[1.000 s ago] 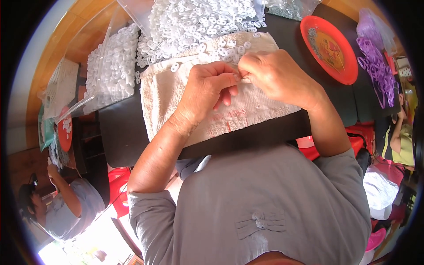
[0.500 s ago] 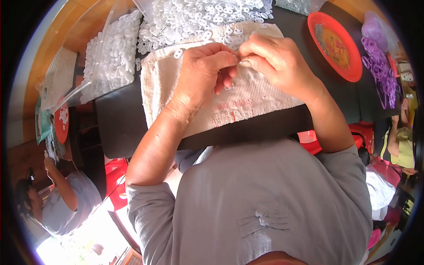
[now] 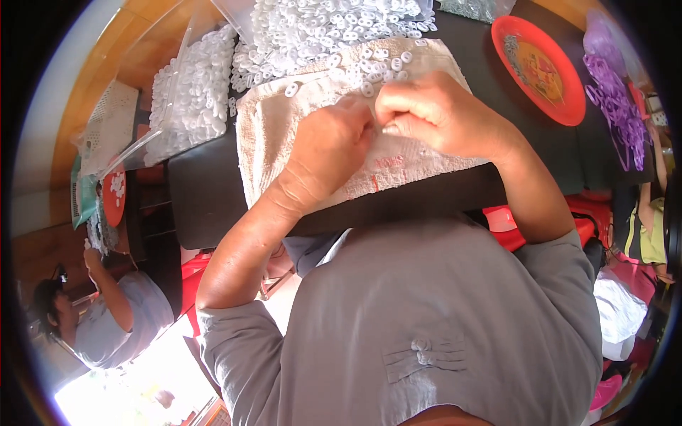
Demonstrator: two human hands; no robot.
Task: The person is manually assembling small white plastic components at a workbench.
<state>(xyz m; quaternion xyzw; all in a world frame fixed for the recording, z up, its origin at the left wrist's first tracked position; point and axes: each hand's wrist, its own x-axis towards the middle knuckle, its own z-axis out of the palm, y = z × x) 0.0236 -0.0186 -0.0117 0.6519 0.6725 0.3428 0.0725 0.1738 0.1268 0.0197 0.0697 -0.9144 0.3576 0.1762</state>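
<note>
Both hands are over a cream towel [image 3: 264, 135] with faint red markings, spread on the dark table. My left hand [image 3: 334, 145] is curled closed, back upward, over the middle of the towel. Close beside it, my right hand [image 3: 440, 113] is closed too, thumb and fingers pinched together near the left hand's knuckles. What either hand grips is too small or hidden to name. Several loose white two-holed plastic pieces [image 3: 381, 54] lie on the towel just beyond the hands. A large heap of the same pieces [image 3: 305, 35] lies past the towel's far edge.
Left of the towel, a clear container [image 3: 150, 138] holds more white pieces. At right are a red oval plate [image 3: 574, 113] with small grey metal bits, and tangled purple ribbon [image 3: 616, 106]. One person [image 3: 124, 319] sits far left; another [image 3: 648, 231] is at the right edge.
My hands have come slightly lower over the towel, and the left has turned its fingers under. The white piece seen below the left fingers is now out of sight. The whole view has shifted slightly.
</note>
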